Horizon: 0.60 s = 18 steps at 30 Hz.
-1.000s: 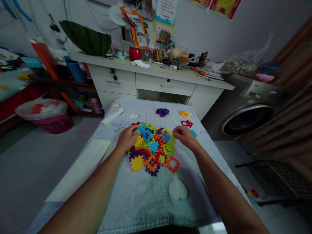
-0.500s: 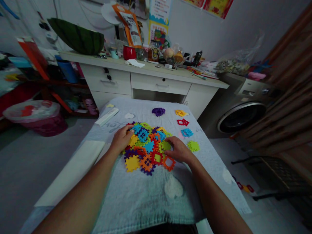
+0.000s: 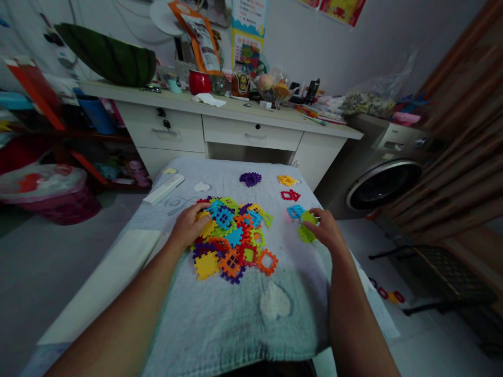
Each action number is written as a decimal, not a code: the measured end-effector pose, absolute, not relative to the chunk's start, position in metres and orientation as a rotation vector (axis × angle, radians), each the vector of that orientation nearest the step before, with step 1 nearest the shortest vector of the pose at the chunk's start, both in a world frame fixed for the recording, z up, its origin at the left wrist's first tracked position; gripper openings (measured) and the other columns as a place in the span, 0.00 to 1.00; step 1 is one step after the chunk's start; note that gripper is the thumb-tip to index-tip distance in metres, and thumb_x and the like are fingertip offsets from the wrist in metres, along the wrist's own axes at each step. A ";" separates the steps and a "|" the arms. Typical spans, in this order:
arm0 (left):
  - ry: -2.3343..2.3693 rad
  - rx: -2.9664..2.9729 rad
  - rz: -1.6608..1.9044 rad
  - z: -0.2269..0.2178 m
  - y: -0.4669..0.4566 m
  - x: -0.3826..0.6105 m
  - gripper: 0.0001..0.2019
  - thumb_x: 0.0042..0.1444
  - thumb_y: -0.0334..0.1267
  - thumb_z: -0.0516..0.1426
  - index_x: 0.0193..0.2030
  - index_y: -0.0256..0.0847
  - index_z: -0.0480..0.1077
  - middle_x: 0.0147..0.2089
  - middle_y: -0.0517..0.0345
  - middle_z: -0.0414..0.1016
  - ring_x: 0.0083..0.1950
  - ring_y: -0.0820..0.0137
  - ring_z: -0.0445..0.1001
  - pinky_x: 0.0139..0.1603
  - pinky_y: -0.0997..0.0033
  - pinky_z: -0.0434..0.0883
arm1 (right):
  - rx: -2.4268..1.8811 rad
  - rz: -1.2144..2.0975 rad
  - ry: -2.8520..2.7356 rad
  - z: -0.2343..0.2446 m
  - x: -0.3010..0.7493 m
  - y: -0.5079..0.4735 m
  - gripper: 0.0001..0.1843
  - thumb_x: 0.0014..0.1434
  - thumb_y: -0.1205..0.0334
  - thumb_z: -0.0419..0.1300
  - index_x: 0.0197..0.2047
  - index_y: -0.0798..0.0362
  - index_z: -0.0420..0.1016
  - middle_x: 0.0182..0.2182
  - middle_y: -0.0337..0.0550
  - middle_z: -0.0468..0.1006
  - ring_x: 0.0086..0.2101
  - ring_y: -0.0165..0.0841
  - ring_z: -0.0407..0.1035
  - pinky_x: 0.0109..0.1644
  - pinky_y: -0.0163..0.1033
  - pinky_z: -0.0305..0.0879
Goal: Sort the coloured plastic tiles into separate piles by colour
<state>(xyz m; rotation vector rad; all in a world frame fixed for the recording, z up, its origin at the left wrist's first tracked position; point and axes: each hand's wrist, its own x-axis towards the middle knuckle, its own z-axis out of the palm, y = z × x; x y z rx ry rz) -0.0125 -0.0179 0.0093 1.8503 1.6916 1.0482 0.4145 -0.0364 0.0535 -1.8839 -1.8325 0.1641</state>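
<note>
A heap of colourful interlocking plastic tiles [image 3: 234, 238] lies in the middle of the cloth-covered table. My left hand [image 3: 189, 226] rests against the heap's left edge, its fingers stretched over it beside a yellow tile [image 3: 206, 225]. To the right, my right hand [image 3: 324, 228] pinches a green tile [image 3: 310, 217] just above a small green pile [image 3: 306, 234]. Beyond that stand separate groups: blue tiles [image 3: 295, 211], red tiles [image 3: 290, 195], yellow tiles [image 3: 287, 180] and purple tiles [image 3: 250, 179].
A long white box [image 3: 164, 189] lies at the table's far left. Behind is a white desk [image 3: 251, 125] bearing a cut watermelon [image 3: 110, 57], jars and a fruit bowl. A washing machine [image 3: 377, 167] stands at right, a pink bin [image 3: 51, 193] at left.
My right hand has moved from the heap's right side across to the green pile, carrying a green tile. My left hand stays at the heap. The view has shifted slightly.
</note>
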 end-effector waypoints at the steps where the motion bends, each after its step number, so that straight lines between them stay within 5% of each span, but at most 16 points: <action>1: 1.697 1.851 1.040 0.009 -0.018 -0.013 0.24 0.51 0.50 0.53 0.52 0.42 0.72 0.52 0.53 0.77 0.54 0.58 0.72 0.55 0.60 0.69 | -1.949 0.153 -1.830 0.052 0.420 -0.036 0.22 0.51 0.57 0.63 0.49 0.57 0.75 0.40 0.51 0.74 0.40 0.40 0.70 0.48 0.45 0.66; 18: 1.686 1.865 1.047 0.010 -0.018 -0.011 0.24 0.52 0.52 0.53 0.52 0.42 0.72 0.52 0.52 0.76 0.53 0.58 0.73 0.56 0.61 0.69 | -2.207 0.120 -1.845 0.038 0.446 -0.040 0.23 0.50 0.63 0.58 0.51 0.51 0.77 0.46 0.55 0.74 0.45 0.45 0.70 0.50 0.47 0.64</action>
